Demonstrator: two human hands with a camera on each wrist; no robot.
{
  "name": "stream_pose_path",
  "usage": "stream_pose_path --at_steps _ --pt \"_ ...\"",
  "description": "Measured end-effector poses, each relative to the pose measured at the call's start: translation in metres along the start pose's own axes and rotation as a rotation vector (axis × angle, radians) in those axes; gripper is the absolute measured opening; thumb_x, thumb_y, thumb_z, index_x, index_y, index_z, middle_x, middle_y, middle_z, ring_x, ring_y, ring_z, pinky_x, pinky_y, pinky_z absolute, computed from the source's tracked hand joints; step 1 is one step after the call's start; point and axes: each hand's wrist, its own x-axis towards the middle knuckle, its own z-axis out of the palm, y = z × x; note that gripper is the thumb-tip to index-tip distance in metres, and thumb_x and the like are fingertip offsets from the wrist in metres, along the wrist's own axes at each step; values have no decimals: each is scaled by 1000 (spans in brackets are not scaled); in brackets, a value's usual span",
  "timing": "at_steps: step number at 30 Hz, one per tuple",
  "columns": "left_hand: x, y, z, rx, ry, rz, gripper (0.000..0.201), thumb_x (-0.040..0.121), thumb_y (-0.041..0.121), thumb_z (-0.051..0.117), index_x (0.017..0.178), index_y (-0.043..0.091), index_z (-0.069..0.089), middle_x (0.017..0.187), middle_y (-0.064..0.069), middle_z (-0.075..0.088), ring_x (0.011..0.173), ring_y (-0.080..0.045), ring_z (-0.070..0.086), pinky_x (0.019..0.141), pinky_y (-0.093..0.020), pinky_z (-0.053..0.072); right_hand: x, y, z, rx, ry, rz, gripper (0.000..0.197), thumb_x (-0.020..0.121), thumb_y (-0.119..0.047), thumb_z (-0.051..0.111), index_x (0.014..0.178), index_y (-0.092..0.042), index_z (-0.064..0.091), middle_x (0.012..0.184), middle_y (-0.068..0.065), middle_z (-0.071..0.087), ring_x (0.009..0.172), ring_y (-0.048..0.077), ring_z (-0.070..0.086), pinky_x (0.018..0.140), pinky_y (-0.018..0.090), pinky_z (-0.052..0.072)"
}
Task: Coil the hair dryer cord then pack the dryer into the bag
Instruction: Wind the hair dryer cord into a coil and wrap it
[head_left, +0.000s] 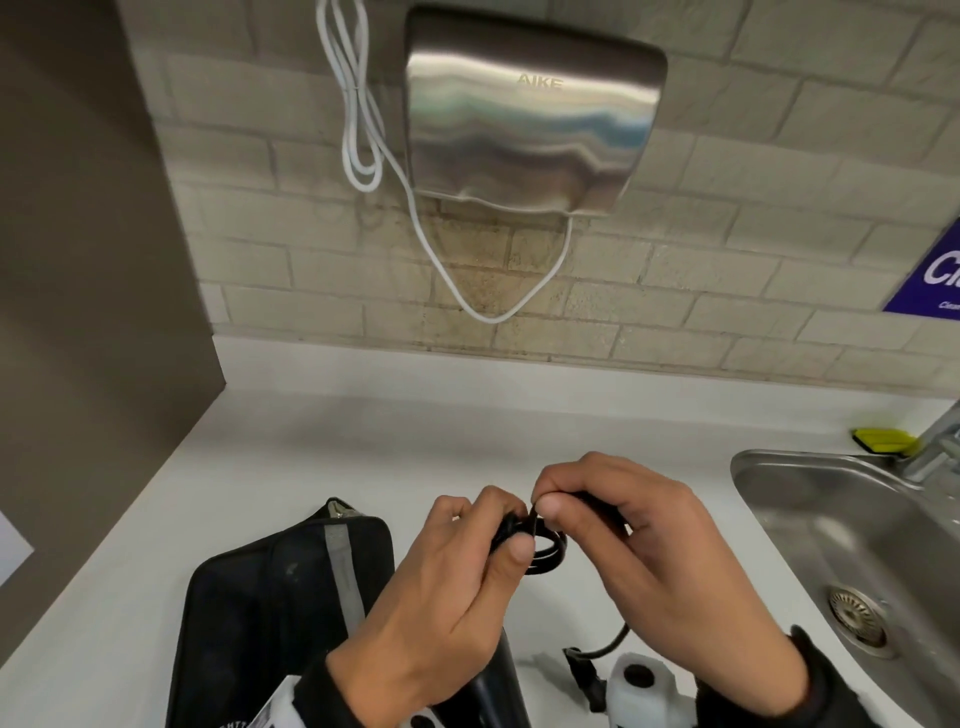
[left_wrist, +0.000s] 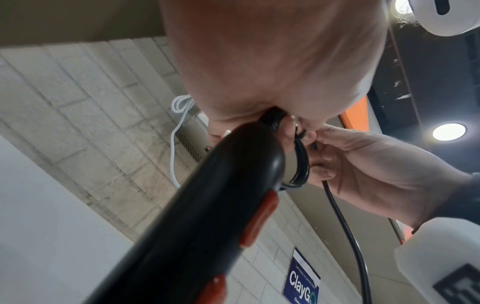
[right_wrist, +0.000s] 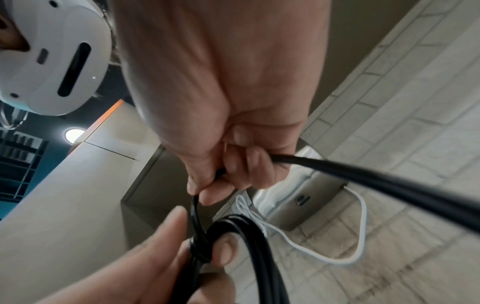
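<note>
My left hand (head_left: 467, 561) grips a small coil of black cord (head_left: 540, 551) above the counter, thumb pressed on the loops. Its fingers (right_wrist: 223, 248) show around the bundle (right_wrist: 233, 236) in the right wrist view. My right hand (head_left: 613, 525) pinches the cord (right_wrist: 363, 179) just right of the coil, one strand wound across the loops. The black hair dryer (left_wrist: 202, 216), with orange buttons, hangs under my left palm; its dark body (head_left: 498, 680) shows between my wrists. A loose cord end with the plug (head_left: 582, 670) trails below. The black bag (head_left: 280, 613) lies flat to the left.
A steel sink (head_left: 852, 551) with a tap is sunk into the white counter (head_left: 311, 441) at right, a yellow sponge (head_left: 883, 440) behind it. A steel hand dryer (head_left: 524, 119) with a white cable (head_left: 363, 130) hangs on the tiled wall.
</note>
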Motion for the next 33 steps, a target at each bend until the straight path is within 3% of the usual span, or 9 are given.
stream_pose_path --at_steps 4,8,14,17,19,21,24,28,33 --pt "0 0 0 48 27 10 24 91 68 30 93 46 41 61 12 46 85 -6 45 68 -11 35 6 5 7 188 9 75 15 88 -22 60 79 -19 70 68 -13 63 62 4 56 60 7 39" --pt "0 -1 -1 21 26 10 21 93 65 32 83 47 37 74 20 46 79 0 44 63 -9 33 6 17 19 372 82 148 13 84 -25 64 80 -17 73 67 -6 66 58 8 51 55 18 42" --pt "1 0 0 -57 77 24 26 93 64 36 84 40 43 73 23 48 69 -1 45 59 -9 32 -3 31 38 623 210 276 9 82 -19 70 83 -10 69 69 0 64 64 15 57 59 34 47" --pt "-1 1 0 -68 81 33 23 93 63 36 85 42 44 73 24 48 69 0 45 59 -9 32 -11 39 45 619 213 267 24 87 -36 66 84 -12 70 74 3 67 64 28 57 62 41 48" --pt "-2 1 2 -114 90 21 23 94 59 39 86 38 46 69 23 50 63 0 45 58 -9 31 -16 43 47 593 199 237 38 83 -52 61 86 -16 72 79 5 70 68 27 63 62 39 50" --pt "-2 0 3 -156 123 7 20 94 54 42 88 36 48 65 22 51 56 0 45 54 -10 31 -22 43 48 577 166 193 44 78 -59 64 90 -17 72 84 5 72 74 18 66 63 26 51" --pt "0 -2 3 -183 181 -4 25 93 59 42 87 35 47 59 17 50 48 -2 42 49 -13 31 -27 44 49 556 110 166 30 77 -38 76 95 -14 71 88 9 69 76 20 64 68 31 51" --pt "-2 -1 4 -209 198 -12 23 91 61 43 89 38 46 56 10 48 45 -4 40 45 -16 31 -27 49 45 518 99 144 16 83 -23 71 95 -12 72 90 12 66 82 41 61 74 63 49" --pt "-3 -1 6 -226 228 -39 30 89 61 46 113 45 41 63 -12 51 49 -18 45 51 -30 41 -26 50 41 453 49 142 9 88 -21 68 94 -16 71 88 13 67 82 45 58 75 63 47"
